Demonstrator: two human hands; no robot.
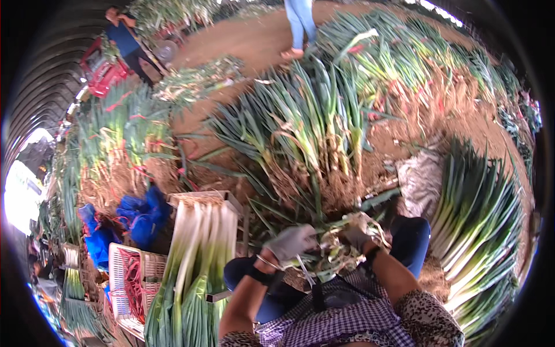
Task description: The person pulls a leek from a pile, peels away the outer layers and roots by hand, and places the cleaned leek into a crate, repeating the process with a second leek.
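My left hand (292,243), in a grey glove, is over my left knee with its fingers pressed together and slightly blurred. A thin pale strip hangs below it; what the hand grips is unclear. My right hand (356,237), also gloved, is beside a tangle of pale, curled leaf peelings (330,254) over my lap, its fingers mostly hidden. Directly ahead stands a clump of untrimmed leeks (315,130) with roots and dry outer leaves. Cleaned leeks (199,248) with white stems lie at my left, their root ends against a wooden box frame (231,202).
A white plastic crate (122,283) with red ties stands at far left, near blue bags (141,214). More leeks (477,231) are piled on the right beside a whitish sack (419,179). Tied bundles (124,136) stand at back left. Two people (300,26) are farther back.
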